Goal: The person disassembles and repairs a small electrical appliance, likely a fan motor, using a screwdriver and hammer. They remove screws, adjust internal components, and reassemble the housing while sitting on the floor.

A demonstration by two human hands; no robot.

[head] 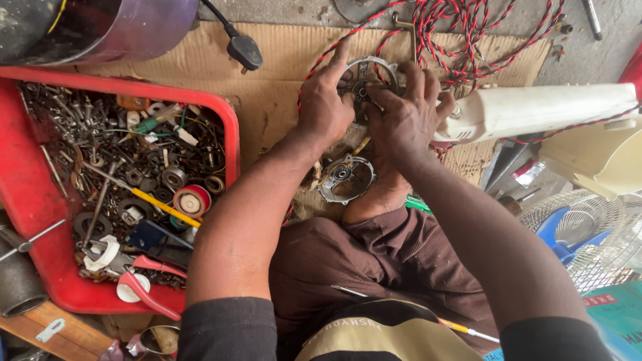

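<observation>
I see round metal motor end plate (366, 75) at 12 o'clock | left hand (326, 107) clamped on its 9 o'clock rim | right hand (406, 117) clamped at 3, equally near | second motor housing (346, 178) at 6

The round grey metal motor housing (366, 75) lies flat on the cardboard in front of me, its open spoked face turned up and its centre hub partly covered by my fingers. My left hand (326, 103) grips its left rim; my right hand (404, 120) presses on its right side.
</observation>
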